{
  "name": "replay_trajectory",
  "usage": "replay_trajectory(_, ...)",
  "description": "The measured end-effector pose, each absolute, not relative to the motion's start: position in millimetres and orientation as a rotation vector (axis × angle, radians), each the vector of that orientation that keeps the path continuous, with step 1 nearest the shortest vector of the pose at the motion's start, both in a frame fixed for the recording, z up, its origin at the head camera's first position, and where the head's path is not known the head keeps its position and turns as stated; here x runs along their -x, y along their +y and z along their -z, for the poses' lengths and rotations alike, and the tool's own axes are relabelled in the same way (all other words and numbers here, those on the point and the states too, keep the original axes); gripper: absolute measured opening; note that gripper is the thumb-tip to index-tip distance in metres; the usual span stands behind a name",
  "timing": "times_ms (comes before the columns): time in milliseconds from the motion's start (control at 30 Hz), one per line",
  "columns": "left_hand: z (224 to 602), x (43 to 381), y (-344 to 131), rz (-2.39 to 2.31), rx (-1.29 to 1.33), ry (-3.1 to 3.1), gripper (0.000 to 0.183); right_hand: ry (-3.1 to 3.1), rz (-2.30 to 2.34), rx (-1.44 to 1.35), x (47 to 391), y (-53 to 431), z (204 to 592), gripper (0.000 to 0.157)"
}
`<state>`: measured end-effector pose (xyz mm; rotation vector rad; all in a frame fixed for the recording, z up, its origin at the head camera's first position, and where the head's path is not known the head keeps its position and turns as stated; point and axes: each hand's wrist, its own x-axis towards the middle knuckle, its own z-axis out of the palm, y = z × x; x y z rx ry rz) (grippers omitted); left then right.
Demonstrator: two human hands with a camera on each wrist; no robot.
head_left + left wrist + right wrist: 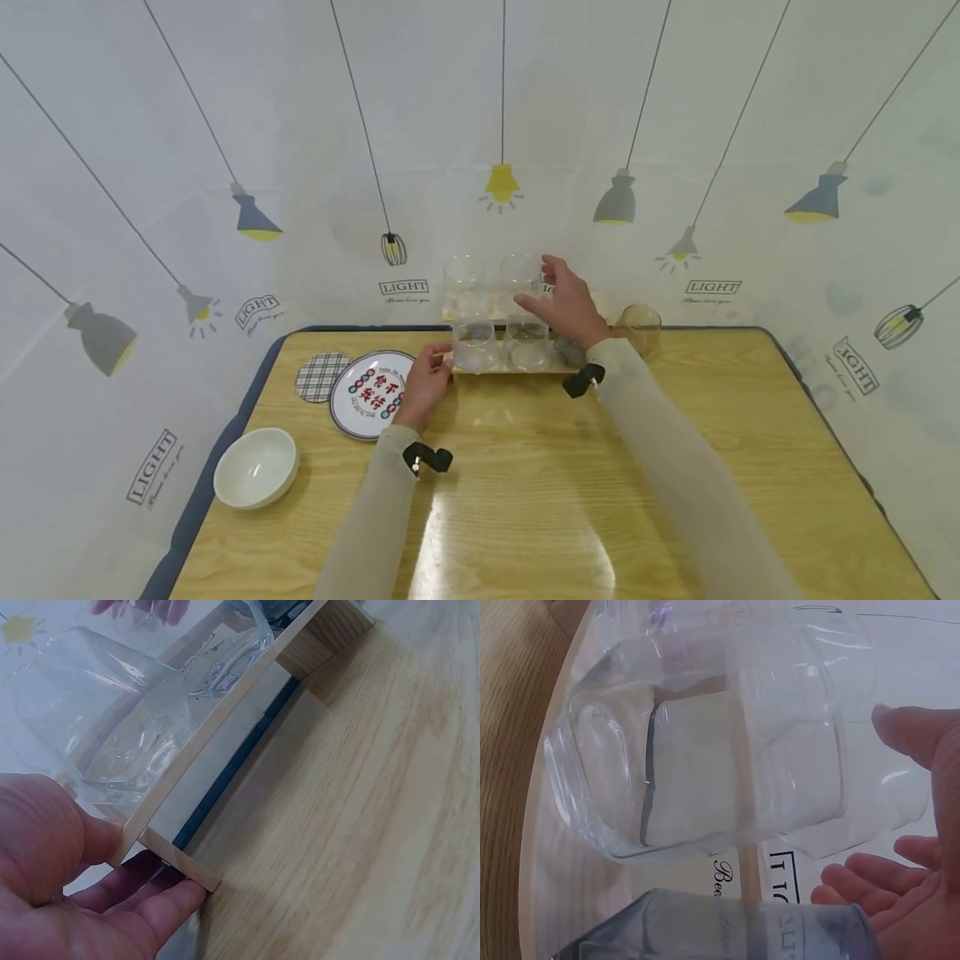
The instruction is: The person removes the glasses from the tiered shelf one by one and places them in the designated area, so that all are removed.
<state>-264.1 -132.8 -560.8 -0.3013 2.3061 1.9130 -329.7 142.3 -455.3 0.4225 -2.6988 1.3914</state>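
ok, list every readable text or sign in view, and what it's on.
"LIGHT": repeated on the white lamp-patterned fabric-like wall covering.
"不", "我待": red characters on the round white dark-rimmed plate; the first character is unclear.
Cursive script under "LIGHT": too small to read reliably.
Plate's small curved lettering: too small.

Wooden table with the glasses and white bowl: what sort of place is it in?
Possibly a booth staged like a dining nook: lamp-patterned sheeting rises behind and on both sides of the table, which holds a white bowl and clear glasses on a wooden rack.
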Motion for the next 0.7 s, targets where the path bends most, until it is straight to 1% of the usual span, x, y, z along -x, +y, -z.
replay_trajectory(133,562,265,-132,-1.93,0.293,2.314,0.033,-2.783,-1.393,-0.397,336,139,454,0.102)
replay_trajectory(267,562,265,-132,-1.945,0.287,2.317,0.032,-2.814,-1.372,-0.413,342,135,454,0.104)
replay_trajectory(700,561,262,-131,-1.955,0.268,2.335,0.033,-2.746,-1.435,-0.422,341,134,453,0.092)
